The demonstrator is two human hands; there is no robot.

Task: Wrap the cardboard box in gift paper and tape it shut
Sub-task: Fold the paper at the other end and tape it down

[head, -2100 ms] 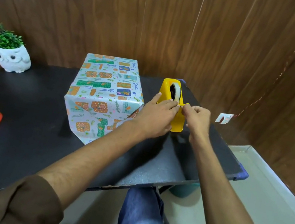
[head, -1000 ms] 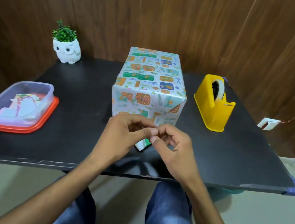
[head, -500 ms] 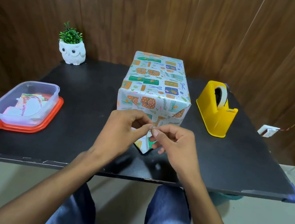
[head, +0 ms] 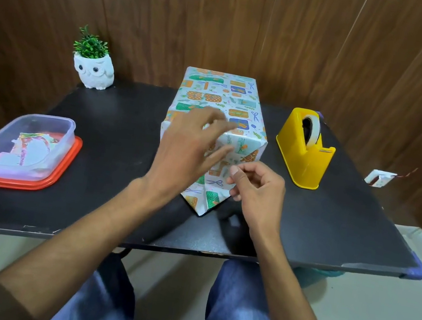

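Note:
The box (head: 217, 91), covered in gift paper printed with presents and scissors, stands upright in the middle of the black table (head: 121, 122). Its near end flap (head: 203, 200) is folded to a point that lies down on the table. My left hand (head: 190, 145) hovers in front of the box's near top edge with fingers spread and blurred. My right hand (head: 258, 190) is just right of the flap, thumb and forefinger pinched together on a small piece of clear tape that hardly shows. The yellow tape dispenser (head: 302, 158) stands to the right of the box.
A clear plastic container (head: 25, 145) with paper scraps sits on a red lid at the left. A white owl pot (head: 93, 70) with a green plant stands at the back left. Wood panels close the back; a wall socket (head: 378, 178) is at the right.
Both hands came from the dispenser to the box's near end holding tape between them. Now my left hand has let go and risen toward the box's top edge; the right keeps pinching.

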